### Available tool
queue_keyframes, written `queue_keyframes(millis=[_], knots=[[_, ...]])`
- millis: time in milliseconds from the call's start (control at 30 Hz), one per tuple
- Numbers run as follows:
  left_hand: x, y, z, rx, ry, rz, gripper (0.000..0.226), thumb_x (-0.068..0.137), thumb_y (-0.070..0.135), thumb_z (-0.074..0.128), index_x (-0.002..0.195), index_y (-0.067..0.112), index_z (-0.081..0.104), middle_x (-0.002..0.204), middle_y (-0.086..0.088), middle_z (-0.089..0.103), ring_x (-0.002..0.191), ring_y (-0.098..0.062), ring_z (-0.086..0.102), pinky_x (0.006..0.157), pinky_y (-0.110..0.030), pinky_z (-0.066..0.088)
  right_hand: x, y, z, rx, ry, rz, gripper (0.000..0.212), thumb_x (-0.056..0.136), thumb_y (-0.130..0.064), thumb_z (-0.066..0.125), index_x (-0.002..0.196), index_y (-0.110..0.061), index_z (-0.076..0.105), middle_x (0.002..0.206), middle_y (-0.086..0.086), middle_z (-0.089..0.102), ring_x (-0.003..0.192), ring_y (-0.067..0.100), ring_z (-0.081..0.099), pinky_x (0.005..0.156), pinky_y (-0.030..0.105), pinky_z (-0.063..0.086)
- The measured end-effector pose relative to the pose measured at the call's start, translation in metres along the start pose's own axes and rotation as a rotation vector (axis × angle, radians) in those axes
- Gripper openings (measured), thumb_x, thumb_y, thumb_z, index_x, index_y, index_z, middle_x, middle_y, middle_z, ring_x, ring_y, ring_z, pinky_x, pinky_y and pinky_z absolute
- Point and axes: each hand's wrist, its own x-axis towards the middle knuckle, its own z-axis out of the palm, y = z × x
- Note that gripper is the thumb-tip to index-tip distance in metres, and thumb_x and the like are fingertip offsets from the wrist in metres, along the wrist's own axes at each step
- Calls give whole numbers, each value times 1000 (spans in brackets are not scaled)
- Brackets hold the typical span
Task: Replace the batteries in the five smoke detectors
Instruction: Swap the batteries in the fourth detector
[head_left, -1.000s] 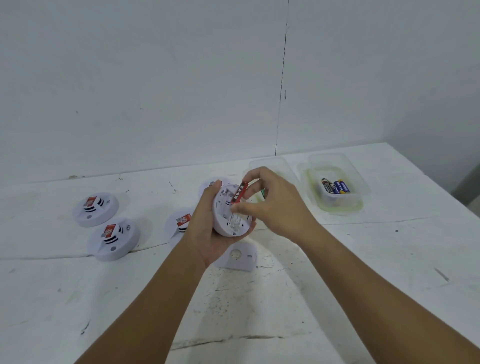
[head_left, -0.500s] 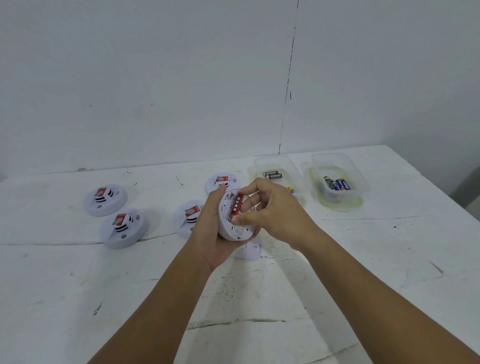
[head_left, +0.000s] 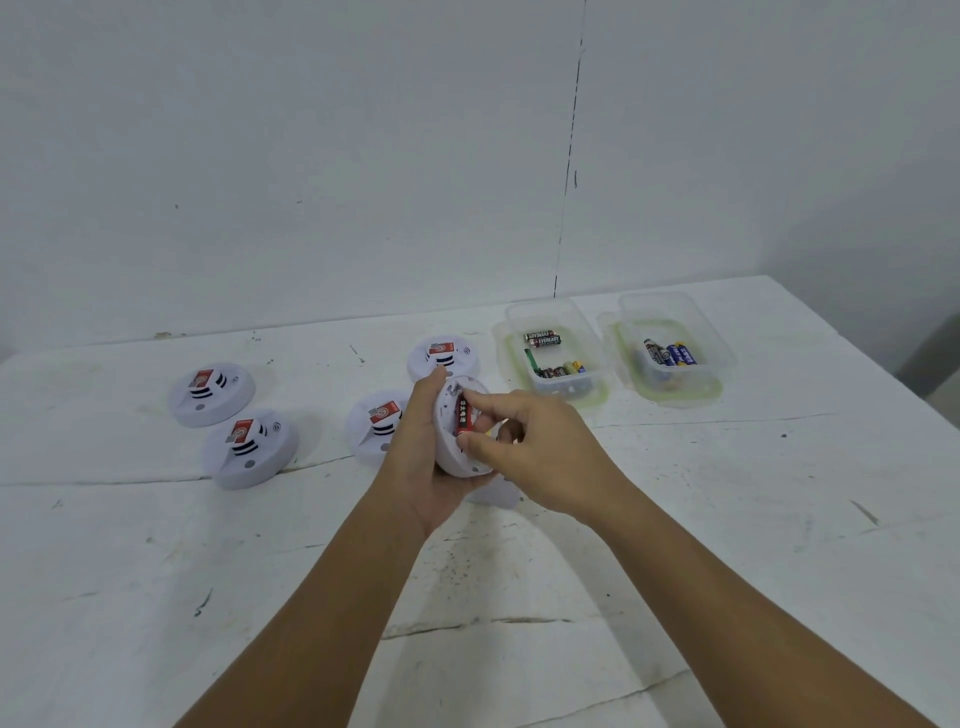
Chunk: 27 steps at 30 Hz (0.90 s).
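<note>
1. Head view: your left hand grips a white smoke detector from behind, thumb curled over its top edge, holding it tilted with its back toward you above the desk.
2. Your right hand has its fingers curled in at the open back of that detector, thumb and forefinger pinching a red battery that stands upright in the compartment.
3. A flat white cover piece lies on the desk just under your hands, mostly hidden.
4. Two more detectors sit just beyond and left of your left hand, one near and one farther back; two others lie well apart at the left, all face up with red labels.
5. Right of your hands stand two clear tubs: the nearer tub holds mixed batteries, the far tub holds blue ones.
</note>
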Motion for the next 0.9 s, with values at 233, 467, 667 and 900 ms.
queue_keyframes(millis=[233,467,667,900], knots=[[7,-6,-7,22,13,24,53,91,57,68,135,26,67,130,-15,71,121,-34,68,108,-62,45,1,-8,2,122,35,94,22,92,-44,73,113,-38,72,89,-8,73,77,11,69,65,31,58],[10,-5,-7,5,8,19,53,92,52,71,136,23,66,133,-20,68,122,-36,67,106,-61,46,8,-11,3,169,30,163,24,87,-27,76,107,-34,63,86,-4,74,74,7,71,60,27,56],[8,3,-3,46,-7,29,41,94,54,66,120,24,76,126,-18,72,117,-33,68,111,-59,41,11,-10,3,276,52,147,45,84,-14,71,120,-39,62,86,-2,73,73,6,69,63,28,57],[4,8,2,17,-85,18,43,101,52,56,128,23,73,128,-15,71,112,-33,67,109,-54,47,14,-8,0,451,158,100,30,93,-15,74,114,-36,70,86,-1,72,79,9,73,65,23,58]])
